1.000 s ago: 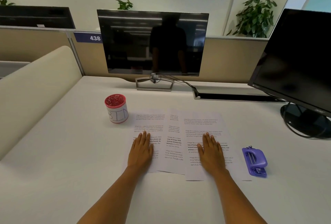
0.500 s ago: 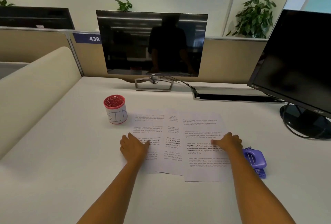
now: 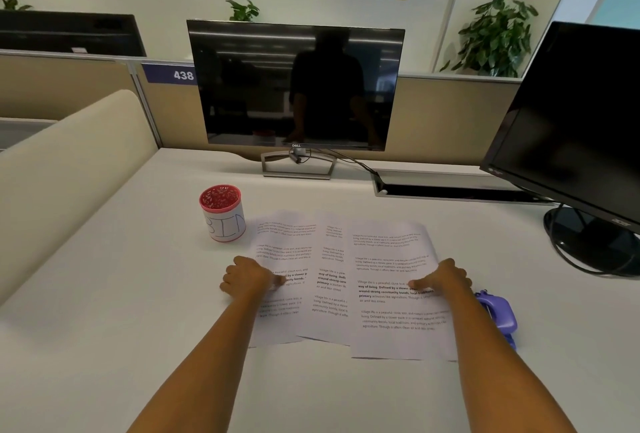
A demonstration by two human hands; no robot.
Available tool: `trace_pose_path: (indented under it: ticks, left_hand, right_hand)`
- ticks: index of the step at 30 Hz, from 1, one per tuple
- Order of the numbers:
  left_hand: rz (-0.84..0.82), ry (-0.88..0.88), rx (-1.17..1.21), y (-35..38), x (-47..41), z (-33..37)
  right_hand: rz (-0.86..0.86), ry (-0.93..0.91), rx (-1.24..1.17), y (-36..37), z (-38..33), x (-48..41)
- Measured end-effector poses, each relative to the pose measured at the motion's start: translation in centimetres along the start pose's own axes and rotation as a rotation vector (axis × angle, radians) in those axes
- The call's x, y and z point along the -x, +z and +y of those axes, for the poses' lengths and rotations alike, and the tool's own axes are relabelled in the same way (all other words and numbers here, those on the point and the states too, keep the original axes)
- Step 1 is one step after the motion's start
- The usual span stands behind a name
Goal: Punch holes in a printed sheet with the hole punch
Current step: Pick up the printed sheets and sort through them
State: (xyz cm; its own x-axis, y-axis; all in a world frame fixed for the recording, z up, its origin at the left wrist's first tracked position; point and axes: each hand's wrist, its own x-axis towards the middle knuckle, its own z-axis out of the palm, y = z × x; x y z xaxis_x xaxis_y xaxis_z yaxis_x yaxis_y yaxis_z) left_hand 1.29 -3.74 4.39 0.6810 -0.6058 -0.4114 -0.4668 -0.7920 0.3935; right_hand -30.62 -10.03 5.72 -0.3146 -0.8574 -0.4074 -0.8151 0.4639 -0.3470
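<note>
Nothing punched yet: left hand (image 3: 250,280) and right hand (image 3: 446,282) each pinch outer sheets (image 3: 391,294); hole punch (image 3: 498,316) untouched beside right hand.

"438" on partition sign (image 3: 170,74), "bin" on cup (image 3: 223,221), "dell" on monitor (image 3: 296,145)

We see three overlapping printed sheets (image 3: 388,259) lying flat on the desk; a purple punch (image 3: 500,314) lies just right.

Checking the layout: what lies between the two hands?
In the head view, overlapping printed sheets span from left hand to right hand.
</note>
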Motion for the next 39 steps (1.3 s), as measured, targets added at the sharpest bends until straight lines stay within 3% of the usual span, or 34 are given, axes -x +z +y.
trace_pose_path:
  ticks: [9,16,21,25,30,32,35,39]
  left_hand:
    - [-0.052,0.156,0.410,0.6,0.2,-0.3]
    - [-0.199,0.187,0.641,1.1,1.1,0.4]
    - [-0.368,0.202,0.711,1.5,1.6,0.5]
    - [-0.411,0.236,0.752,1.8,1.4,0.4]
    - [-0.541,0.174,0.908,1.0,0.8,0.5]
    - [-0.605,0.144,0.945,0.6,0.4,0.4]
    - [-0.701,0.138,0.953,0.3,0.1,0.1]
    - [-0.787,0.214,0.865,0.6,0.1,-0.4]
  right_hand:
    - [-0.027,-0.164,-0.283,1.5,-1.3,0.5]
    - [-0.019,-0.206,-0.225,4.1,-4.1,2.0]
    - [0.010,-0.217,-0.255,5.3,-4.9,2.2]
    - [0.011,-0.271,-0.256,5.5,-5.1,2.6]
    - [0.082,-0.213,-0.283,4.4,-4.6,2.6]
    - [-0.036,-0.184,-0.473,3.9,-4.3,2.6]
    - [-0.343,-0.205,-0.812,3.3,-3.9,2.9]
    - [-0.467,-0.281,-0.860,3.2,-3.7,3.0]
